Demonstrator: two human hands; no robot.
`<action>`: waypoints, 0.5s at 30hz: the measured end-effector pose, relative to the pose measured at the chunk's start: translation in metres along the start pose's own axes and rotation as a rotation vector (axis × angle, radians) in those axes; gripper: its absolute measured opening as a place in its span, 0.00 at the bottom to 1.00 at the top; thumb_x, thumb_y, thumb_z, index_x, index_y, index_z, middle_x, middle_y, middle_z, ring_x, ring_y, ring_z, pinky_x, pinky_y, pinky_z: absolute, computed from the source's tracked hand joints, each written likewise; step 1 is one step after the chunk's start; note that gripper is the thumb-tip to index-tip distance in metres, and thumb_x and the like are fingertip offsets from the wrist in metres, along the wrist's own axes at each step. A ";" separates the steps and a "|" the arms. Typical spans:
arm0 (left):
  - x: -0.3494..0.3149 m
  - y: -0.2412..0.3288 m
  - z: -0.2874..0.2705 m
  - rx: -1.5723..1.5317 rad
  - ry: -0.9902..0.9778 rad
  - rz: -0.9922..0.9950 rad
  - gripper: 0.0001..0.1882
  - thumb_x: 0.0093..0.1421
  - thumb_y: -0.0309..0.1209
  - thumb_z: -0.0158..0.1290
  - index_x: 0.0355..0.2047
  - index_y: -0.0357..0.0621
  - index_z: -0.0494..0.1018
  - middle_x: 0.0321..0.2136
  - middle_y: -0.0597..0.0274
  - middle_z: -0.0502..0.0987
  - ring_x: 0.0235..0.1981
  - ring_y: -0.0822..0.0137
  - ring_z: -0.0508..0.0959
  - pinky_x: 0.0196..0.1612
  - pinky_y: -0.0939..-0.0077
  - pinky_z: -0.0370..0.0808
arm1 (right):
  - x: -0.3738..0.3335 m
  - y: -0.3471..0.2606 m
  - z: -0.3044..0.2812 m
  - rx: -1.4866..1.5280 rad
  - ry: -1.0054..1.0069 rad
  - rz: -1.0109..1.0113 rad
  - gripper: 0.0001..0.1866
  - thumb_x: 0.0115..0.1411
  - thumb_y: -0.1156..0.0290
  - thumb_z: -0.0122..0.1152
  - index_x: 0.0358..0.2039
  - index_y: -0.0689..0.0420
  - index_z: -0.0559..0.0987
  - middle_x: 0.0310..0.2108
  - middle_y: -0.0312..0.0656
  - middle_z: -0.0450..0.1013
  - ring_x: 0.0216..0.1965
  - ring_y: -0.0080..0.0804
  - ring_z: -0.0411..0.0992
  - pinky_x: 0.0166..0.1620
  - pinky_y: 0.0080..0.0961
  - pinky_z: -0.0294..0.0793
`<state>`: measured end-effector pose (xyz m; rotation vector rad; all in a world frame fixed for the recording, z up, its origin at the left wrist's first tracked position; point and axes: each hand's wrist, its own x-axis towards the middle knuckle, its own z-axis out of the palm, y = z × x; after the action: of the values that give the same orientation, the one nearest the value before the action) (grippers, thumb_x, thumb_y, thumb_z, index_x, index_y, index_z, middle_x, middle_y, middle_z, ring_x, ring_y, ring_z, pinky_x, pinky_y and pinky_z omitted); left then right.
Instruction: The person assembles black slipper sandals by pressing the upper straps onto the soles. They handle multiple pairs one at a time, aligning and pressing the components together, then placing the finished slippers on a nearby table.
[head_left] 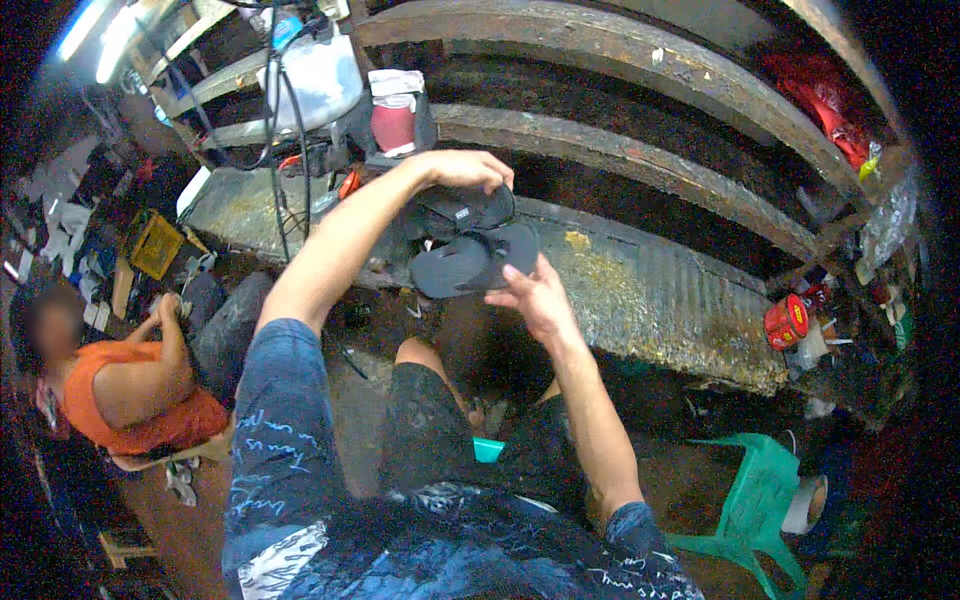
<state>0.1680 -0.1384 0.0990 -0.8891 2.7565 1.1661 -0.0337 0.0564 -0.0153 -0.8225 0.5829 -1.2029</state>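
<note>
Two dark slip-on sandals are side by side above the near edge of the workbench (640,300). My left hand (468,170) reaches over the far sandal (462,212), its fingers curled down at that sandal's right end. A small pale label shows on the strap there. The near sandal (450,268) lies with its smooth grey footbed turned up. My right hand (535,300) grips its right end, thumb on top and the other fingers partly hidden. Whether the sandals rest on the bench edge or are held just above it, I cannot tell.
A red tin (786,322) stands at the bench's right end. Black cables (278,150) hang at the left, near a white container (315,85). A person in an orange top (150,390) sits at the left. A green plastic stool (745,500) is at the lower right.
</note>
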 end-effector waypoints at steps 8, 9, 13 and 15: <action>-0.011 -0.061 0.023 -0.044 0.359 0.041 0.39 0.63 0.53 0.62 0.68 0.47 0.67 0.64 0.48 0.71 0.67 0.54 0.68 0.71 0.58 0.63 | 0.015 0.053 -0.006 -1.147 0.522 -0.187 0.34 0.72 0.49 0.58 0.62 0.65 0.61 0.34 0.49 0.78 0.29 0.36 0.80 0.29 0.32 0.78; -0.019 -0.059 0.026 -0.080 0.331 -0.110 0.41 0.65 0.58 0.56 0.69 0.43 0.66 0.67 0.48 0.68 0.69 0.54 0.65 0.73 0.58 0.60 | 0.010 0.051 0.001 -0.979 0.519 -0.182 0.35 0.72 0.48 0.57 0.62 0.65 0.60 0.32 0.48 0.77 0.29 0.34 0.79 0.28 0.32 0.78; -0.042 -0.052 0.040 -0.174 0.178 -0.350 0.46 0.68 0.68 0.44 0.69 0.38 0.66 0.66 0.49 0.71 0.68 0.53 0.69 0.72 0.60 0.61 | -0.038 0.046 0.039 -0.257 0.439 0.115 0.41 0.70 0.44 0.58 0.66 0.61 0.54 0.50 0.55 0.69 0.39 0.39 0.77 0.33 0.35 0.81; -0.047 -0.051 0.048 -0.543 0.223 -0.418 0.42 0.68 0.65 0.48 0.66 0.41 0.70 0.61 0.53 0.77 0.61 0.56 0.76 0.67 0.61 0.69 | -0.039 0.052 0.057 -0.152 0.461 0.146 0.43 0.69 0.43 0.59 0.68 0.61 0.53 0.60 0.56 0.62 0.48 0.44 0.76 0.40 0.40 0.82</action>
<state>0.2242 -0.1114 0.0422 -1.6318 2.2284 1.8332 0.0296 0.1146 -0.0246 -0.6146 1.1028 -1.2286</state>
